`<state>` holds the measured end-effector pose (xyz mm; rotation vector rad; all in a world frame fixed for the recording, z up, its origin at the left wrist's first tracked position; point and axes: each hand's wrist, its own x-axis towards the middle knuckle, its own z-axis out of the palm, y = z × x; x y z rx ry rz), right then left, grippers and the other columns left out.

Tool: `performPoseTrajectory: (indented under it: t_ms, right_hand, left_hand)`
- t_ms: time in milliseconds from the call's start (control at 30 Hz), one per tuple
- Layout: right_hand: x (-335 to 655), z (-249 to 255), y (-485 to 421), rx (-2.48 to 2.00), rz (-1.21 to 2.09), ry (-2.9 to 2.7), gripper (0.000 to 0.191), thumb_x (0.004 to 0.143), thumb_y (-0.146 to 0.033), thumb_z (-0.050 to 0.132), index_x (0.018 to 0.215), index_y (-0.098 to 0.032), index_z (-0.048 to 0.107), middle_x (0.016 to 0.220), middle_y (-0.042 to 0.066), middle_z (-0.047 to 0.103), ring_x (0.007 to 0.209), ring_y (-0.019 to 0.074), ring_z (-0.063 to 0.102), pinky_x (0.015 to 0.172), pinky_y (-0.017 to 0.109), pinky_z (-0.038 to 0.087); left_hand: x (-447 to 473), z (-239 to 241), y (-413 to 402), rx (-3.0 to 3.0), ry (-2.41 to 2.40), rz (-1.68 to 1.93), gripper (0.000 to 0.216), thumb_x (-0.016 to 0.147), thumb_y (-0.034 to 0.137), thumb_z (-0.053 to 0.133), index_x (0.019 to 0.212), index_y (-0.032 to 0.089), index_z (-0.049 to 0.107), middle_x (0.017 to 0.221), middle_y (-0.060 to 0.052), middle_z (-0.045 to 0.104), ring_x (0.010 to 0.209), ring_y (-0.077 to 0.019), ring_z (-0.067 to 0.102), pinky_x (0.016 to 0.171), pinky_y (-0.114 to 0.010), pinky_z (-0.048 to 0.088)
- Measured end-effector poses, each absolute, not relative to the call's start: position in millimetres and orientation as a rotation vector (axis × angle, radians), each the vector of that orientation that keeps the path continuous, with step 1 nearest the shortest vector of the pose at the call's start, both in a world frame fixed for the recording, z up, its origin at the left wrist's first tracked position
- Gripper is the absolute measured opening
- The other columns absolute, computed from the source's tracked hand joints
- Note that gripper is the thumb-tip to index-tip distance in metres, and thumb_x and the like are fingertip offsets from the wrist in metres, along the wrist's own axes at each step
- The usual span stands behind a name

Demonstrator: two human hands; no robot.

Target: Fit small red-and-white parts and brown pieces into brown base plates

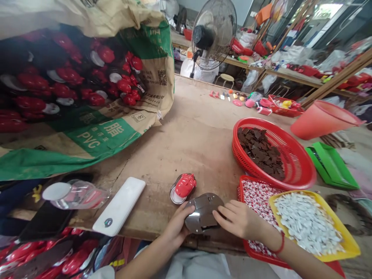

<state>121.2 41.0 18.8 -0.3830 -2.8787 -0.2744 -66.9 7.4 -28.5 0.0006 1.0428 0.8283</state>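
Shell, brown, held near table's front edge.
Left end gripped by left hand; right end touched by right hand's fingers, firmness of grip not discernible. Room beyond bounded by sack, printed "PVC", and basket. Red toy placed just beyond; right forearm flanked by red tray and yellow tray.

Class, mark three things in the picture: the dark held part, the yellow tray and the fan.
Dark held part (204,211), head view: middle of its glossy face.
Yellow tray (352,248), head view: its right rim.
Fan (202,37), head view: its black motor housing.
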Motion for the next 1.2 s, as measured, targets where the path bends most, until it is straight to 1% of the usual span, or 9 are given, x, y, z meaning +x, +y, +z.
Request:
performPoseTrajectory:
  t_ms: [133,233,433,567,733,933,1067,1200]
  right_hand:
    - [120.2,21.9,47.8,-0.189,-0.264,-2.905,0.019,0.08,-0.008,0.041,0.085,-0.007,0.059,0.069,0.008,0.061,0.06,0.0135,0.055,0.05,0.026,0.04]
    - [120.5,26.5,52.8,-0.051,-0.282,-2.91,0.021,0.081,-0.008,0.038,0.085,-0.006,0.059,0.071,0.009,0.062,0.061,0.0132,0.055,0.052,0.027,0.041]
    - [116.2,30.1,58.9,0.117,-0.345,-2.945,0.024,0.081,-0.009,0.037,0.085,-0.006,0.061,0.073,0.01,0.063,0.065,0.0154,0.057,0.054,0.028,0.042]
    - [112.0,32.3,59.8,0.168,-0.357,-2.966,0.025,0.081,-0.009,0.036,0.083,-0.005,0.061,0.072,0.011,0.063,0.063,0.0157,0.057,0.054,0.029,0.042]
    - [111.2,36.5,63.1,0.163,-0.401,-2.981,0.023,0.08,-0.007,0.037,0.082,-0.004,0.06,0.07,0.011,0.062,0.061,0.0147,0.057,0.055,0.029,0.042]
    - [110.1,32.5,67.6,0.232,-0.389,-2.996,0.022,0.08,-0.008,0.039,0.08,-0.006,0.061,0.07,0.01,0.062,0.06,0.0142,0.057,0.054,0.028,0.041]
    - [111.2,30.0,70.4,0.31,-0.38,-2.989,0.022,0.079,-0.008,0.039,0.082,-0.005,0.061,0.074,0.01,0.062,0.065,0.015,0.058,0.053,0.027,0.041]
    - [111.5,28.3,72.4,0.367,-0.37,-2.975,0.022,0.08,-0.008,0.04,0.082,-0.006,0.062,0.073,0.009,0.061,0.065,0.0144,0.057,0.052,0.026,0.04]
  left_hand:
    - [-67.7,-27.6,7.7,0.048,1.009,0.824,0.026,0.055,0.023,0.067,0.078,0.018,0.056,0.063,0.001,0.062,0.055,-0.013,0.055,0.051,-0.023,0.041]
    - [-69.8,-29.0,10.1,0.071,0.997,0.777,0.025,0.052,0.022,0.068,0.073,0.017,0.056,0.058,0.001,0.06,0.051,-0.0131,0.053,0.05,-0.024,0.04]
    - [-72.6,-34.5,21.0,0.059,0.999,0.689,0.027,0.048,0.02,0.068,0.071,0.015,0.056,0.052,0.001,0.059,0.047,-0.0133,0.052,0.05,-0.026,0.04]
    - [-74.3,-35.4,24.9,0.032,1.025,0.611,0.024,0.051,0.024,0.066,0.071,0.015,0.057,0.051,0.0,0.059,0.046,-0.0141,0.052,0.05,-0.027,0.04]
    - [-75.4,-35.8,26.9,-0.008,1.062,0.552,0.023,0.053,0.028,0.066,0.067,0.014,0.055,0.048,0.001,0.057,0.043,-0.0136,0.051,0.047,-0.026,0.04]
    - [-74.0,-36.2,29.6,-0.024,1.077,0.53,0.018,0.058,0.026,0.062,0.069,0.013,0.056,0.049,0.0,0.06,0.043,-0.013,0.052,0.046,-0.024,0.041]
    - [-73.8,-34.9,31.2,-0.034,1.087,0.512,0.014,0.063,0.025,0.057,0.07,0.012,0.057,0.049,-0.001,0.06,0.041,-0.0126,0.051,0.042,-0.023,0.04]
    - [-73.6,-33.6,32.1,-0.051,1.096,0.503,0.013,0.066,0.024,0.056,0.068,0.012,0.057,0.046,-0.001,0.059,0.038,-0.0121,0.05,0.039,-0.022,0.04]
